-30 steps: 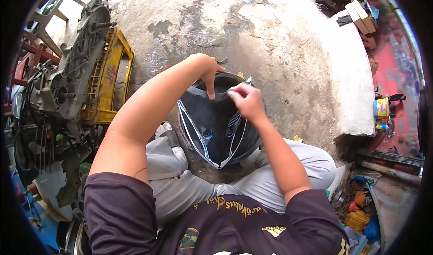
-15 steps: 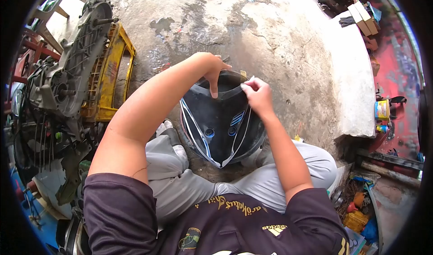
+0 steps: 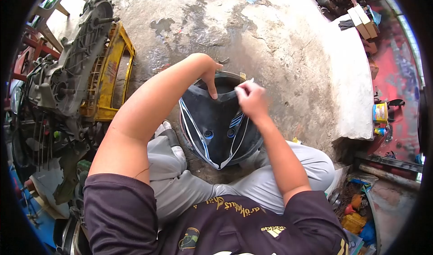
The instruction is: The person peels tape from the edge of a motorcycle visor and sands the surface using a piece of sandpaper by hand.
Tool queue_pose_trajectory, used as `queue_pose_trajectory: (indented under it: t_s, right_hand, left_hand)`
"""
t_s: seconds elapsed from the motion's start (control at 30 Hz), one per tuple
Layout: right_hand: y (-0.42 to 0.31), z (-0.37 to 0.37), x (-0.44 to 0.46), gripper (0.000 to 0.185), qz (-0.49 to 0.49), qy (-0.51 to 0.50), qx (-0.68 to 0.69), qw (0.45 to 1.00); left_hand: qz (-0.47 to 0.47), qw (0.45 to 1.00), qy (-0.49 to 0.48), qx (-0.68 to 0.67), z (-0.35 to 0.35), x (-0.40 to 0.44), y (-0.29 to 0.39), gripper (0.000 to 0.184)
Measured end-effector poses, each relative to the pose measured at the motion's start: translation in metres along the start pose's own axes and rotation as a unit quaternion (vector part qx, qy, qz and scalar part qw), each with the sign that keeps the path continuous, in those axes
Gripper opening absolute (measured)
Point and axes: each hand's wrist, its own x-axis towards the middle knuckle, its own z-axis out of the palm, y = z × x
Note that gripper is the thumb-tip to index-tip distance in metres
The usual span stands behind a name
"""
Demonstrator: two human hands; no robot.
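Observation:
A black plastic panel (image 3: 216, 120) with white and blue stripes and two round holes lies between my bent legs, its pointed end toward me, over a dark round container (image 3: 255, 153). My left hand (image 3: 212, 80) reaches over the panel's far edge, thumb on top and the other fingers mostly hidden behind; it grips the panel. My right hand (image 3: 249, 97), slightly blurred, is closed in a pinch at the panel's far right edge. Something small and pale shows at its fingertips, too small to make out.
A yellow crate (image 3: 112, 75) and a grey metal engine casing (image 3: 81, 52) stand at the left. On the right are a white ledge (image 3: 345, 84), a yellow tin (image 3: 380, 112) and a bin of mixed parts (image 3: 358, 210). The concrete floor (image 3: 279, 43) has wet patches.
My right hand moved right along the panel's far edge, then came back left. My left hand stays on the far edge, and the panel has barely shifted.

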Motion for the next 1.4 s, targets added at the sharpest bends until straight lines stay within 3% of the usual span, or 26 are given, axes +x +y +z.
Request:
queue_pose_trajectory:
  t_s: [0.07,0.13,0.2,0.27,0.33,0.43,0.47,0.53,0.6,0.67,0.73,0.87,0.93,1.0,1.07,1.2,1.27,1.37,1.4]
  right_hand:
    - [-0.026,0.007,-0.014,0.012,-0.088,-0.056,0.036,0.994]
    - [-0.026,0.006,-0.014,0.013,-0.102,-0.084,0.020,0.991]
    - [0.003,0.002,0.000,0.016,0.048,-0.065,0.071,0.994]
    - [0.040,-0.002,0.021,0.016,0.114,-0.009,0.124,0.986]
    - [0.049,-0.005,0.019,0.016,0.132,0.003,0.044,0.990]
    - [-0.006,0.000,-0.009,0.015,-0.029,-0.050,0.064,0.996]
    - [-0.021,-0.004,-0.012,0.015,-0.007,-0.098,0.053,0.994]
    - [-0.009,-0.004,-0.009,0.016,-0.027,-0.078,0.044,0.996]
    - [0.030,0.000,0.005,0.016,0.042,0.005,0.080,0.996]
    - [0.047,-0.009,0.020,0.015,0.118,0.021,0.054,0.991]
    - [0.043,-0.006,0.012,0.015,0.086,0.039,0.034,0.995]
    - [-0.002,-0.006,-0.007,0.014,0.017,-0.060,0.055,0.997]
    - [0.024,0.000,0.001,0.014,-0.006,-0.002,0.062,0.998]
    - [0.048,-0.005,0.014,0.016,0.108,0.038,0.044,0.992]
    - [0.062,-0.002,0.014,0.015,0.115,0.049,0.032,0.992]
    - [-0.008,0.005,-0.017,0.017,0.003,-0.060,0.098,0.993]
    - [-0.006,0.003,-0.014,0.016,-0.099,-0.052,0.038,0.993]
    - [0.034,-0.008,0.006,0.017,0.080,-0.007,0.088,0.993]
    - [0.040,-0.015,0.012,0.017,0.077,0.002,0.043,0.996]
  left_hand:
    - [0.002,1.000,-0.002,0.013,0.000,0.003,0.001,0.161]
    - [0.002,1.000,-0.005,0.029,-0.001,0.004,0.000,0.162]
    - [0.004,1.000,-0.003,0.028,0.000,0.006,0.001,0.161]
    - [0.004,1.000,-0.002,0.012,0.002,0.007,-0.001,0.160]
    - [0.005,1.000,0.001,-0.005,0.002,0.009,-0.004,0.159]
    - [0.003,1.000,0.008,-0.008,0.007,0.008,-0.005,0.159]
    - [0.002,1.000,0.000,-0.003,0.006,0.010,-0.006,0.158]
    - [-0.002,1.000,-0.008,0.004,0.006,0.012,-0.007,0.158]
    - [0.007,1.000,0.004,-0.018,0.004,0.011,-0.006,0.160]
    - [0.005,1.000,0.005,-0.007,0.000,0.004,-0.001,0.160]
    - [0.005,1.000,0.002,0.001,-0.002,0.002,0.001,0.161]
    - [-0.003,1.000,-0.012,0.016,-0.002,0.011,0.001,0.162]
    - [-0.004,1.000,-0.014,0.025,-0.002,0.012,0.003,0.161]
    - [-0.013,1.000,-0.017,0.022,-0.005,0.010,0.005,0.162]
    - [-0.009,1.000,-0.014,0.024,-0.006,0.008,0.006,0.162]
    - [-0.006,0.999,-0.009,0.051,-0.002,0.009,0.003,0.157]
    - [-0.010,0.999,-0.012,0.045,-0.002,0.011,0.002,0.157]
    - [-0.013,1.000,-0.015,0.008,0.003,0.008,-0.006,0.158]
    - [-0.011,1.000,-0.011,-0.020,0.003,0.005,-0.008,0.160]
